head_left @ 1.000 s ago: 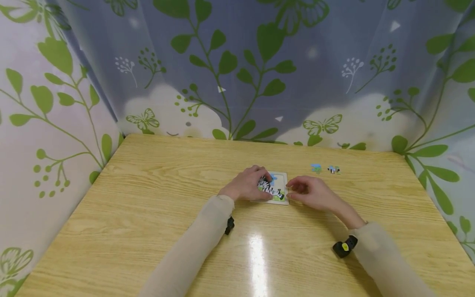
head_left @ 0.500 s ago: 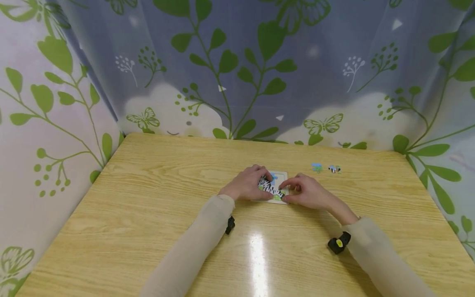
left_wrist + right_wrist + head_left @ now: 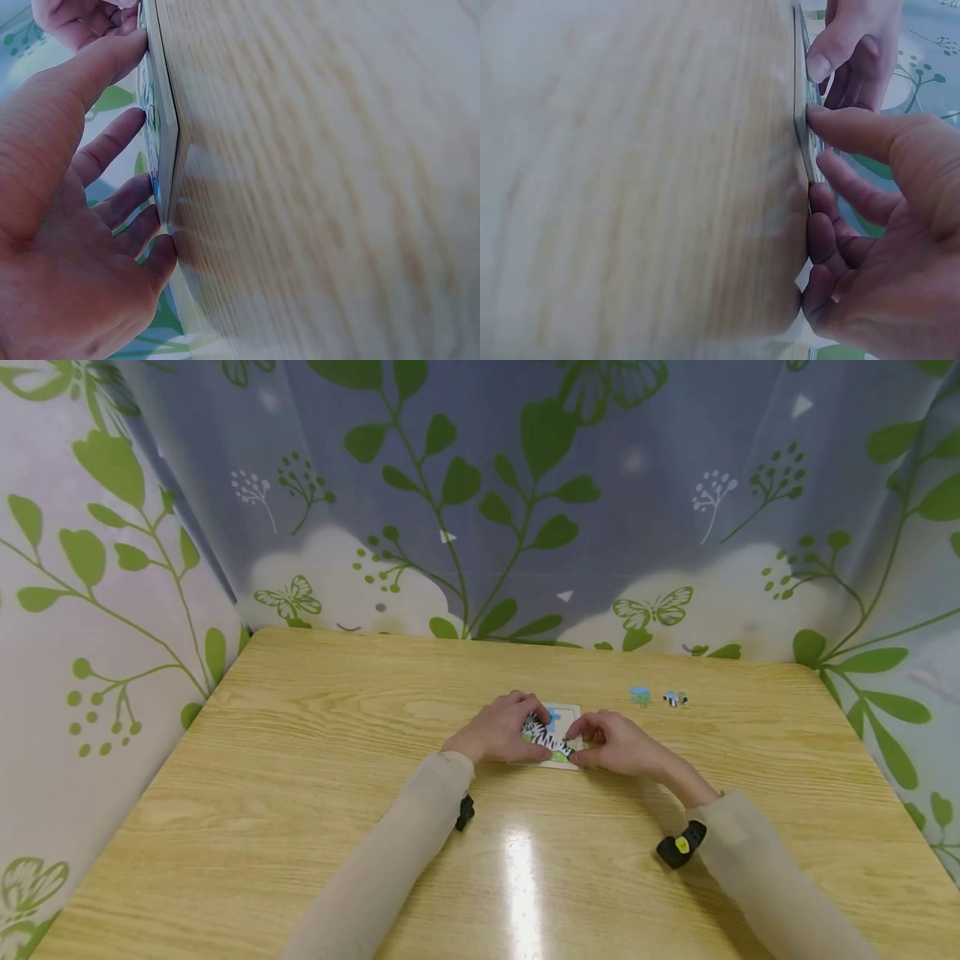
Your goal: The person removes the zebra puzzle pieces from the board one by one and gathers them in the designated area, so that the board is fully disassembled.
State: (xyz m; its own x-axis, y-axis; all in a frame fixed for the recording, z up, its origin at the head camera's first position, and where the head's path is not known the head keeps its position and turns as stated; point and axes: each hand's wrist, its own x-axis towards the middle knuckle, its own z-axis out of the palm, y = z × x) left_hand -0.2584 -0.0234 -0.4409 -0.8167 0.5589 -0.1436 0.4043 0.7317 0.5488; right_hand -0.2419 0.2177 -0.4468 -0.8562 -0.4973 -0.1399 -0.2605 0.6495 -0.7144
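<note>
A small zebra jigsaw puzzle in a pale tray (image 3: pixel 566 719) lies flat on the table. My left hand (image 3: pixel 498 729) rests across its left part, thumb on the lower pieces and fingers spread over the top. In the left wrist view those fingers reach the tray (image 3: pixel 168 150) nearly straight, the little finger on the table. At the lower right corner, the thumb and index finger of my right hand (image 3: pixel 622 745) pinch around the zebra-head piece (image 3: pixel 566 747), which lies in the tray. The right wrist view shows its other fingers curled beside the tray (image 3: pixel 801 112). The upper right of the tray is bare.
Two loose jigsaw pieces lie behind my right hand: a blue-green piece (image 3: pixel 641 697) and a piece with black-and-white stripes (image 3: pixel 676 699). The wooden table (image 3: pixel 360 693) runs back to a leaf-patterned curtain (image 3: pixel 480 527).
My right hand has moved left from beside the tray onto its lower right corner, and its thumb and index finger have come to the zebra-head piece. The left hand has stayed put.
</note>
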